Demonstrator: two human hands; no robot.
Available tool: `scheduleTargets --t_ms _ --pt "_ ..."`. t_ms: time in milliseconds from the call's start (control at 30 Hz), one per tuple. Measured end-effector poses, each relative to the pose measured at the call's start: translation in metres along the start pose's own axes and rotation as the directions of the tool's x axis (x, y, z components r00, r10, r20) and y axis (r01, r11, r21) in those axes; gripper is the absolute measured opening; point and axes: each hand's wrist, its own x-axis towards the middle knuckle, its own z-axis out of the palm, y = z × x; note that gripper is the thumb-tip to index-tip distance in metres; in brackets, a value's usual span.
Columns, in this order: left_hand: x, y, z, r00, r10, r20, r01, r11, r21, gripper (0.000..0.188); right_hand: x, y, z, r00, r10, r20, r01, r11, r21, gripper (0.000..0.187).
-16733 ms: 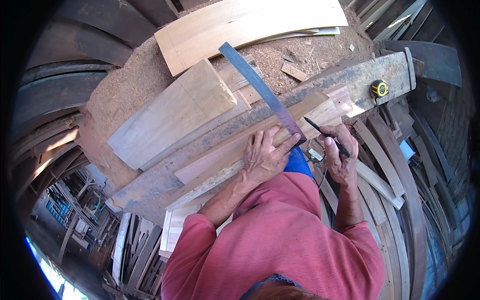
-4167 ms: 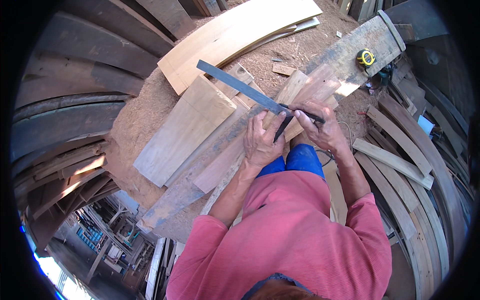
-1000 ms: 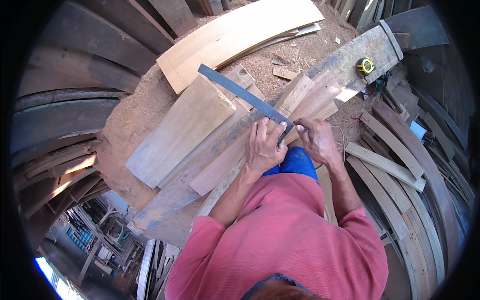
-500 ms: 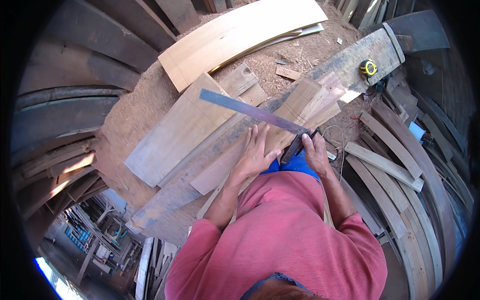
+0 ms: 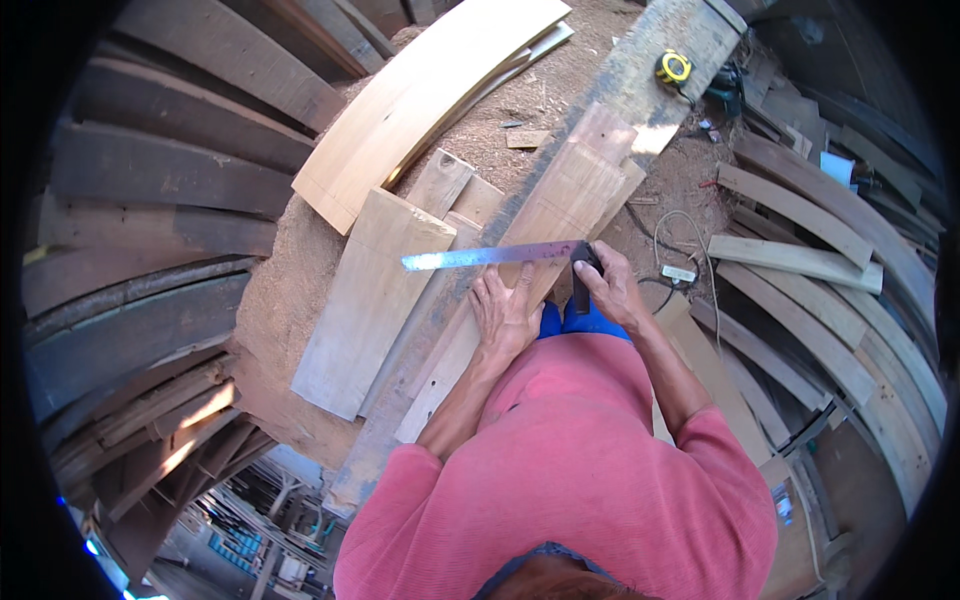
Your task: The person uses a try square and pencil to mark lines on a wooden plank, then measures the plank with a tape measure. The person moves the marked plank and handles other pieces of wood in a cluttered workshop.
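My right hand (image 5: 612,287) is closed around the black stock of a try square (image 5: 480,256). The square's long metal blade reaches left, across a wooden plank (image 5: 575,195) and past its far edge. My left hand (image 5: 507,318) lies on the plank just below the blade, with its fingers stretched out and apart. Thin marked lines show on the plank's upper part. The plank rests along a long, worn beam (image 5: 690,35) that slants up to the right. Whether my right fingers also hold something small cannot be made out.
A yellow and black tape measure (image 5: 673,68) sits on the beam's far end. Beyond the beam, wide boards (image 5: 365,300) and a curved pale panel (image 5: 430,90) lie on sawdust. A cord (image 5: 690,215) and stacked curved timbers (image 5: 800,320) are at right; dark planks (image 5: 170,165) line the left.
My view has turned, so the beam now stands steeper. The square's blade has swung from slanting up-left to nearly level. My left hand stays on the plank.
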Motion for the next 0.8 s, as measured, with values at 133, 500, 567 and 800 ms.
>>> scheduleTargets --t_ms 133,500,567,800 --pt "-0.001 0.004 0.008 0.983 0.105 -0.150 -0.103 0.994 0.019 0.100 -0.007 0.016 0.015 0.991 0.072 -0.114 -0.048 0.979 0.197 0.017" --pt "0.037 0.037 0.006 0.942 0.293 -0.165 -0.305 0.951 -0.049 0.115 -0.009 0.058 0.040 0.944 0.151 -0.294 -0.043 0.938 0.344 0.021" --pt "0.041 0.040 0.008 0.937 0.310 -0.162 -0.314 0.949 -0.001 0.114 -0.004 0.055 0.040 0.947 0.145 -0.286 -0.053 0.951 0.306 0.022" --pt "0.051 0.036 0.037 0.880 0.306 -0.364 -0.325 0.946 0.009 0.081 0.001 0.057 0.043 0.940 0.146 -0.309 -0.008 0.913 0.407 0.023"
